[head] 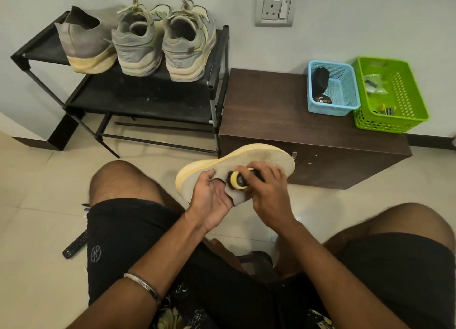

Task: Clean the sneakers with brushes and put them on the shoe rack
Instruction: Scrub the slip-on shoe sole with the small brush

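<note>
I hold the grey knit sneaker with the pale yellow foam sole (246, 163) on its side above my lap, in front of the black metal shoe rack (138, 99). My left hand (212, 200) cups the sneaker at its collar, fingers curled round the fabric edge. My right hand (269, 192) grips the small round black brush with a yellow rim (238, 179), fingers wrapped over it, and presses it against the sneaker's grey side.

Status: three sneakers stand on the rack's top shelf, heels toward me: the matching grey sneaker with yellow sole (86, 47) at the left and a pair of grey and pale-green laced trainers (162, 47) beside it. I judge those finished. The sneaker in hand appears to be the last; brushing is under way, and placement on the rack remains.

Right of the rack, a dark brown wooden cabinet (283, 121) carries a blue plastic basket (333, 91) and a green plastic basket (392, 96).
</note>
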